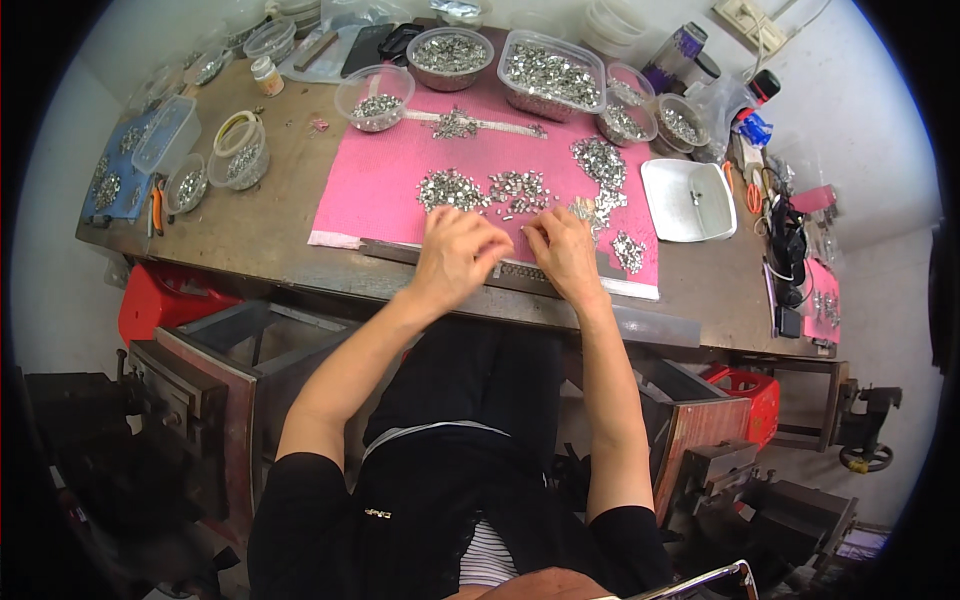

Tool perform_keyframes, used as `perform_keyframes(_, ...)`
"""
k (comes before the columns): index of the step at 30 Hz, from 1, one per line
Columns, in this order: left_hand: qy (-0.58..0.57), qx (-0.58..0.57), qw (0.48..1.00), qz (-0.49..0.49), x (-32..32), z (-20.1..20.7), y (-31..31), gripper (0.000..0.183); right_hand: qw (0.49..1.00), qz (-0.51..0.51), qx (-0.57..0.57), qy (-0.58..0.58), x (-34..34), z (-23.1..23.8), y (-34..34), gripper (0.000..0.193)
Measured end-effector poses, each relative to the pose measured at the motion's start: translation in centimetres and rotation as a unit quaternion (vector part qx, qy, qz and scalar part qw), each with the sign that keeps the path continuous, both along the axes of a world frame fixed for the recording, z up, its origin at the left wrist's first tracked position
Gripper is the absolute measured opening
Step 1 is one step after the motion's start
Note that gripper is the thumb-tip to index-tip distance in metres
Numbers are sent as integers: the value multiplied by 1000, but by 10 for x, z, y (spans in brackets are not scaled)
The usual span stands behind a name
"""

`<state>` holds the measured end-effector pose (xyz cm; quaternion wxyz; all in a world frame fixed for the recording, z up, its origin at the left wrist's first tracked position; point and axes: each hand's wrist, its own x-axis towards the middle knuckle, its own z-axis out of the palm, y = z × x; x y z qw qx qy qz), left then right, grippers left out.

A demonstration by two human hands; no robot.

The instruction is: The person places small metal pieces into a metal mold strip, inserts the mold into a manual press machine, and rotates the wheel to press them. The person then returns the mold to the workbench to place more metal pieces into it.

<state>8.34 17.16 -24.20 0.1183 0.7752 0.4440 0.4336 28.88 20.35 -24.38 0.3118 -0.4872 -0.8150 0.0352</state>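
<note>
My left hand [455, 258] hovers over the front edge of a pink mat [365, 185]. Its fingers are curled, with thumb and fingertips close together. Opposite it, my right hand [568, 252] has its fingertips pinched. Whatever either hand holds is too small to make out. Under the hands, a long dark metal bar [395, 252] runs along the mat's edge, with a patterned strip [525, 272] of small metal pieces showing between my wrists. Just beyond my fingers lie a pile of shiny metal pieces [450, 190] and a looser pile [520, 190].
More pieces [600, 165] are heaped at the mat's right. Plastic tubs of pieces, including a round tub [450, 58] and a rectangular tub [550, 75], line the back. A white tray [690, 200] stands right. Orange-handled pliers [156, 208] lie left. A red stool [165, 295] is below.
</note>
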Motion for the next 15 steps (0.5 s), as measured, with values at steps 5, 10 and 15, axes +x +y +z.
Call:
perform_keyframes(5,141,-82,985,-50,-15,1,39,7,999,-43,14,-5,-14,-1,-3,14)
perform_keyframes(10,136,-88,987,3,-6,1,35,14,999,-31,10,-4,-13,-7,-1,13)
perform_keyframes(15,183,-48,981,37,-2,1,28,12,1000,-15,-9,16,-11,-1,1,13)
